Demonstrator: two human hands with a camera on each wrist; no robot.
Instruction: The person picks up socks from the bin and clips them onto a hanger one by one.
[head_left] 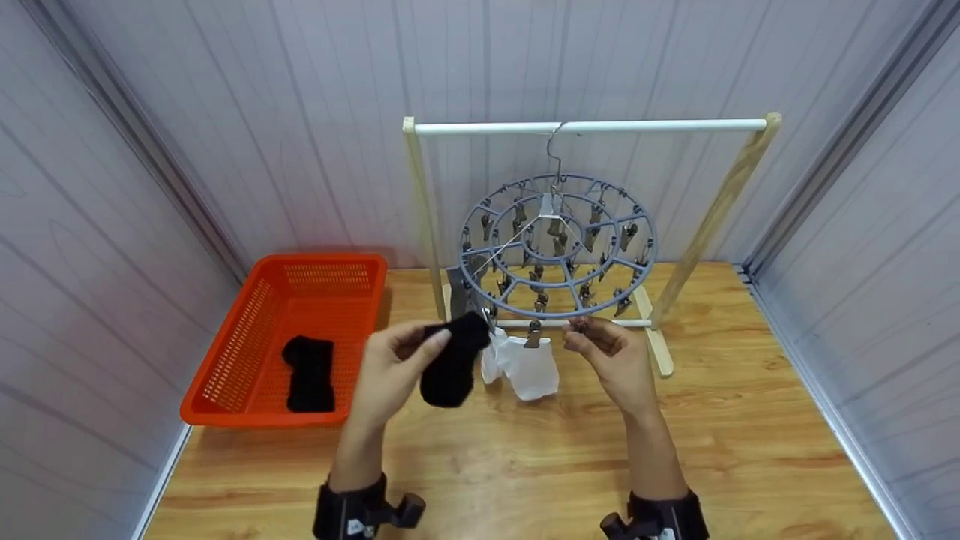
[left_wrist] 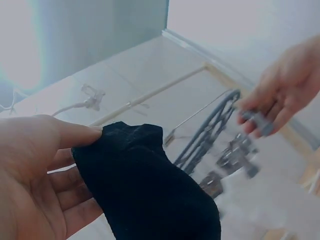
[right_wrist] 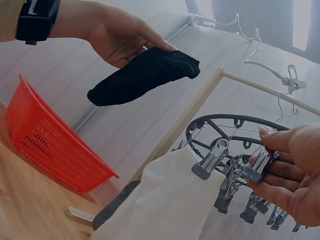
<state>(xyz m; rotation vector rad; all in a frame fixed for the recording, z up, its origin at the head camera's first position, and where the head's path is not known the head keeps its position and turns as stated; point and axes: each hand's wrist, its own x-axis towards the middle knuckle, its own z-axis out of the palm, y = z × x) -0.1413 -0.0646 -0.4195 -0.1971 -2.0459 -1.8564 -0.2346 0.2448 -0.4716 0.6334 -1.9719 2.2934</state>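
Observation:
A black sock (head_left: 452, 364) hangs from my left hand (head_left: 390, 367), pinched between thumb and fingers to the left of the round clip hanger (head_left: 556, 247). My right hand (head_left: 619, 360) is at the hanger's front rim, where its thumb and fingers pinch a metal clip (right_wrist: 256, 167), as the right wrist view shows. Beside that clip, another metal clip (head_left: 533, 334) holds a white sock (head_left: 529, 367). A grey sock (head_left: 461, 289) hangs at the hanger's left side, partly hidden behind the ring. Several bare clips dangle from the rings.
An orange basket (head_left: 225, 352) stands at the left with another black sock (head_left: 311, 373) lying in it. The hanger is hooked on the white bar (head_left: 660, 126) of a wooden-legged rack (head_left: 712, 217), which stands on the wood-grain surface (head_left: 720, 435). Panelled walls enclose the back and sides.

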